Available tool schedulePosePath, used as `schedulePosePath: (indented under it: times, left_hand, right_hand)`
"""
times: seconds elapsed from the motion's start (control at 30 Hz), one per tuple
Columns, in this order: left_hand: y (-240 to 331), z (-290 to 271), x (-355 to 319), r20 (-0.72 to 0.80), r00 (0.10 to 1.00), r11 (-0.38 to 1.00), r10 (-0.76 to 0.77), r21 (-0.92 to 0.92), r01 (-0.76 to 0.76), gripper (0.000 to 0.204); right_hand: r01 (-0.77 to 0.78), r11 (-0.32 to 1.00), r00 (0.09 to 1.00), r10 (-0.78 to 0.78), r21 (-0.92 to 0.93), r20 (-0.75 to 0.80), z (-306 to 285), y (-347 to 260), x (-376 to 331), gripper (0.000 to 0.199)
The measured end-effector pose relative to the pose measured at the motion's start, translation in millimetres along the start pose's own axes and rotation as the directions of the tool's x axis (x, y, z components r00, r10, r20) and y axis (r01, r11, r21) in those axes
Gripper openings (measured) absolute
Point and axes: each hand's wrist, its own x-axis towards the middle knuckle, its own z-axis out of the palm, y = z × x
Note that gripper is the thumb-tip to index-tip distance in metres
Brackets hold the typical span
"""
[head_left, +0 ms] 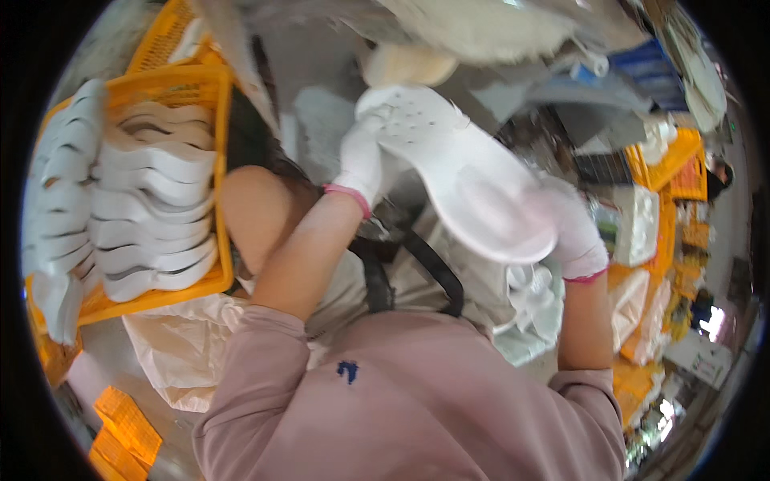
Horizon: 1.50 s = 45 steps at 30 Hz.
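Held white sole (461,172), left hand (363,152) partly hidden, right hand (573,228) blurred

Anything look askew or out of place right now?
One white piece juts over the near-left rim of the orange crate, unlike the stacked pieces inside. The held white sole shows no clear damage, though partly blurred.

Left hand (367,152) gripping, left forearm (311,247) slanting inward; right hand (573,231) blurred and lower in view, right forearm (584,327) pointing ahead

Mauve shirt (417,393), navy mark (346,370); hands (363,150) white-gloved, pink cuffs (348,197).
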Motion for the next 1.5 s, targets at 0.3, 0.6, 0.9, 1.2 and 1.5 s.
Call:
schedulePosePath:
  times: [0.3, 0.6, 0.9, 1.2, 1.5]
  left_hand:
    - [63.0, -18.3, -45.0, -0.011, 0.983, 0.899, 0.184, 0.407, -0.163, 0.031]
    - [285.0, -87.5, -126.1, 0.695, 0.712, -0.984, 0.102, 0.176, -0.031, 0.022]
    - [289.4, -63.8, -187.2, 0.369, 0.636, -0.213, 0.677, 0.926, -0.311, 0.019]
    - [195.1, -36.3, -250.9, 0.434, 0.437, -0.125, 0.788, 0.807, -0.578, 0.016]
    - [421.9, -97.9, -144.9, -0.032, 0.300, 0.296, 0.953, 0.304, -0.906, 0.051]
  right_hand:
    - [0.169, 0.955, 0.979, -0.134, -0.245, 0.155, 11.1, 18.5, 7.8, 0.054]
    - [-0.256, 0.539, 0.965, 0.086, -0.803, -0.250, -202.4, 220.0, -170.3, 0.051]
    - [0.032, 0.439, 0.938, -0.324, -0.898, -0.125, -26.7, 129.5, -64.4, 0.042]
    - [0.718, 0.643, 0.668, -0.527, -0.267, 0.526, 302.1, -22.6, 30.4, 0.110]
    - [0.913, 0.373, 0.398, -0.719, -0.168, 0.570, 232.8, 44.8, -21.8, 0.099]
